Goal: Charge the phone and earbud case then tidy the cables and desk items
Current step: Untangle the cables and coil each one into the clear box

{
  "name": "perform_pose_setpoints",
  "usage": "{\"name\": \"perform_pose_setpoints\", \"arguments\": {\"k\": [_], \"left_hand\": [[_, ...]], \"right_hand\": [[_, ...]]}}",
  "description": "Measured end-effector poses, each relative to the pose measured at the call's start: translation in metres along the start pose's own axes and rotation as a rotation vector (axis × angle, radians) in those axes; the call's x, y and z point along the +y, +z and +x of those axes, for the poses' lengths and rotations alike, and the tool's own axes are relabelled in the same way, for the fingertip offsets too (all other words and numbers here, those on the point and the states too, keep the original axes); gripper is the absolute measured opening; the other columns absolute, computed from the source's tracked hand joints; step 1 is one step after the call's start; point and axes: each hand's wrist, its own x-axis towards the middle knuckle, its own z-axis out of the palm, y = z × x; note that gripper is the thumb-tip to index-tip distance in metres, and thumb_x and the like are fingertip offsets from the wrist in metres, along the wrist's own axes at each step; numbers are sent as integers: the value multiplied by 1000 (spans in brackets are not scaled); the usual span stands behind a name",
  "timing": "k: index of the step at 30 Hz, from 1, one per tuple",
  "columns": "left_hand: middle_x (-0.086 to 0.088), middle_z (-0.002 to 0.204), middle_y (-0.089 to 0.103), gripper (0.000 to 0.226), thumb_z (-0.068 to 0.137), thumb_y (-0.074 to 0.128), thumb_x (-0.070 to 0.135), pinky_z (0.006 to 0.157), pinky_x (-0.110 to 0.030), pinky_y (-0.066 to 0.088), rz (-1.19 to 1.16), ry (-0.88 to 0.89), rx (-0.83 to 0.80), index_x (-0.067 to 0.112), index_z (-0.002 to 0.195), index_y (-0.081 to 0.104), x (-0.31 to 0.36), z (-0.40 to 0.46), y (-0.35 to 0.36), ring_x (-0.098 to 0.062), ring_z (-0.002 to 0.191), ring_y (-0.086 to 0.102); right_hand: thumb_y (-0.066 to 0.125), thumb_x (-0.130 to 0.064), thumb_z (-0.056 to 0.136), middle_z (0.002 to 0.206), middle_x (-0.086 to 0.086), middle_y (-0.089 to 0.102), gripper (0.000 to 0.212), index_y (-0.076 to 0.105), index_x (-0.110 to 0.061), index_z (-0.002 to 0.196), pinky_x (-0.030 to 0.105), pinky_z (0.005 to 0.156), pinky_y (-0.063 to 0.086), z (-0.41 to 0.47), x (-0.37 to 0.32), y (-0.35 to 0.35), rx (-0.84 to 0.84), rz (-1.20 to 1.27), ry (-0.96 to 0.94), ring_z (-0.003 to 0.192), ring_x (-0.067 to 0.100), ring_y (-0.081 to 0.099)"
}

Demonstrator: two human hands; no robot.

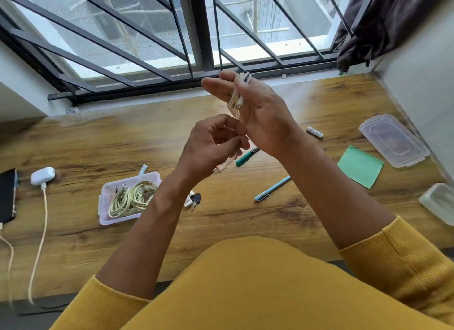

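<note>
Above the wooden desk [245, 214], a white cable [237, 101] is looped around the straight fingers of my right hand [255, 111]. My left hand [211, 145] pinches the cable's lower part, and its plug end [217, 168] hangs below the fingers. At the far left lies a black phone [7, 194] with a cable in its bottom. A white earbud case [43, 175] beside it has a cream cable [39, 234] plugged in. A clear box [127, 197] holds coiled cream cables.
Loose on the desk: a green pen [245, 157], a light blue pen [271, 189], two batteries [315, 132] [143, 169], a key [195, 199], green sticky notes [360, 166], a clear lid [393, 139] and a clear box [439, 203] at the right edge. The barred window [196, 35] is behind.
</note>
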Motion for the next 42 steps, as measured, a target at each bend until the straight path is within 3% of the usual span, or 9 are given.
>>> {"name": "perform_pose_setpoints", "arguments": {"k": [5, 7, 9, 14, 19, 25, 32, 38, 42], "left_hand": [[-27, 104, 76, 29, 101, 50, -17, 91, -44, 63, -58, 60, -100, -7, 118, 71, 11, -2, -11, -40, 98, 76], [-27, 111, 75, 44, 92, 45, -30, 96, -42, 62, -75, 71, -129, -6, 119, 71, 11, -3, -17, -39, 105, 75], [-26, 114, 74, 47, 90, 49, -31, 98, -40, 61, -94, 74, -143, -4, 122, 70, 10, -4, -23, -35, 107, 76], [-24, 108, 74, 42, 88, 68, -15, 97, -41, 60, -173, 107, -174, 0, 127, 68, 13, -4, -31, -32, 101, 72], [-16, 115, 74, 45, 86, 70, -19, 92, -33, 60, -130, 111, -210, 0, 127, 67, 17, 0, -39, -24, 100, 73], [-14, 97, 79, 23, 90, 78, 11, 78, -39, 66, 15, 182, -61, 4, 111, 75, 21, 3, -39, -35, 85, 78], [-11, 72, 75, 22, 88, 83, 32, 51, -27, 48, 104, 153, 107, 13, 80, 77, 18, 8, -48, -21, 60, 65], [-3, 60, 65, 37, 84, 89, 34, 51, -23, 40, -57, 33, 304, 4, 71, 71, 10, 10, -34, -12, 50, 50], [4, 81, 65, 29, 83, 90, 32, 62, -36, 51, 176, 14, 491, 14, 89, 68, -1, 11, -36, -12, 68, 56]], "right_hand": [[34, -12, 114, 137, 20, 68, 37, 40, 9, 144, 32, 113, 46, -2, 0, -6, 62, -229, 16, 133, 19, 63], [34, -13, 114, 134, 19, 70, 36, 43, 6, 143, 42, 114, 42, -3, -3, -9, 75, -305, 34, 130, 21, 65], [36, -14, 114, 128, 19, 72, 36, 47, 5, 142, 54, 113, 44, -4, -6, -13, 85, -345, 68, 126, 24, 68], [38, -10, 111, 111, 14, 73, 29, 56, -1, 132, 43, 86, 55, -7, -8, -14, 63, -401, 154, 102, 25, 70], [38, -5, 108, 97, 12, 67, 28, 63, 4, 116, 53, 95, 58, -6, -3, -11, -18, -585, 181, 94, 25, 67], [33, -7, 111, 97, 23, 68, 34, 58, 16, 113, 56, 91, 60, -7, 3, -7, -91, -652, 220, 93, 38, 71], [28, -22, 113, 69, 13, 59, 50, 62, 13, 103, 44, 71, 52, -12, 11, -6, -219, -584, 205, 62, 29, 53], [23, -28, 114, 58, 12, 45, 59, 66, 9, 98, 37, 58, 48, -9, 16, -7, -247, -490, 204, 49, 24, 40], [17, -33, 114, 47, 2, 36, 66, 67, 4, 89, 38, 57, 40, -13, 14, -6, -335, -353, 285, 43, 22, 30]]}}
